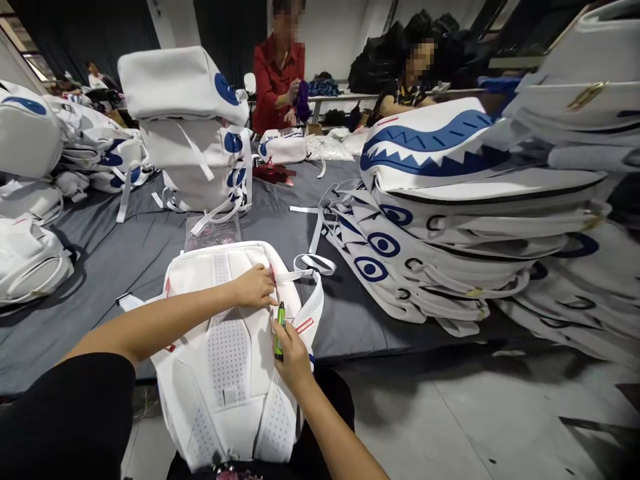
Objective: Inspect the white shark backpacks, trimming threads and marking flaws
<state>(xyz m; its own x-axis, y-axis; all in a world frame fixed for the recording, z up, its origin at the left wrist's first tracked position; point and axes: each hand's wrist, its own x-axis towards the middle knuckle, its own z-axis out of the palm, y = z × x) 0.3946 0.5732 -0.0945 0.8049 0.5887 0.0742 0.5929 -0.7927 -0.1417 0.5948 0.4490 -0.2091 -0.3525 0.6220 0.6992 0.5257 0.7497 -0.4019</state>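
Observation:
A white backpack (227,357) lies back side up at the table's near edge, its dotted padding and straps showing. My left hand (256,287) is on the upper right of its back panel, fingers bent against the fabric near the side seam. Just below it, my right hand (291,353) is wrapped round a green lighter-like tool (280,330) with a dark tip, held upright close to the left fingertips. A white strap (314,293) with a red label loops out at the bag's right side. What the left fingertips pinch, if anything, is too small to tell.
Stacked white backpacks (450,220) with blue eye prints rise on the right. Another stack (180,133) stands at the back left, with more bags (30,260) at the far left. The table (345,320) has a grey cloth. Two people work across it, one in a red shirt (267,73).

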